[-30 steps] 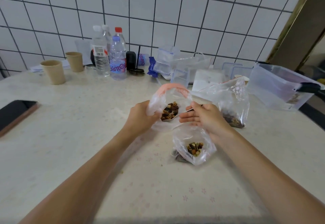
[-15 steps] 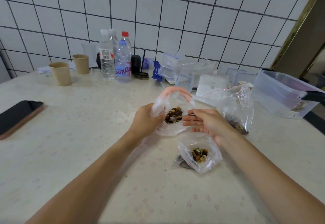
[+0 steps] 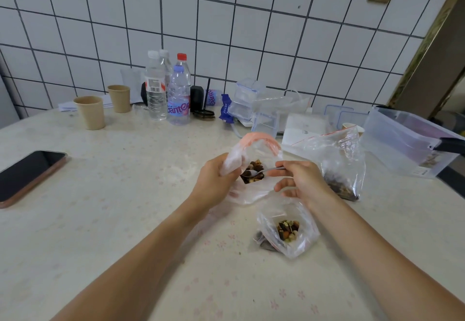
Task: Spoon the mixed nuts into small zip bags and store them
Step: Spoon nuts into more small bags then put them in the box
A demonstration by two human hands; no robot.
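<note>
My left hand grips the left side of a small zip bag with a pink seal, holding its mouth wide. Mixed nuts lie inside it. My right hand pinches a metal spoon whose bowl is inside that bag over the nuts. Nearer to me, a second small bag with nuts lies on the table. A larger zip bag of nuts with a red seal stands to the right.
A phone lies at the left. Two paper cups, several water bottles and clear lidded boxes line the tiled wall. A big clear storage tub sits at the right edge of the table.
The view has tilted slightly, so everything sits lower in the frame. My right hand has shifted a little right and the spoon's bowl now shows inside the pink-sealed bag.
</note>
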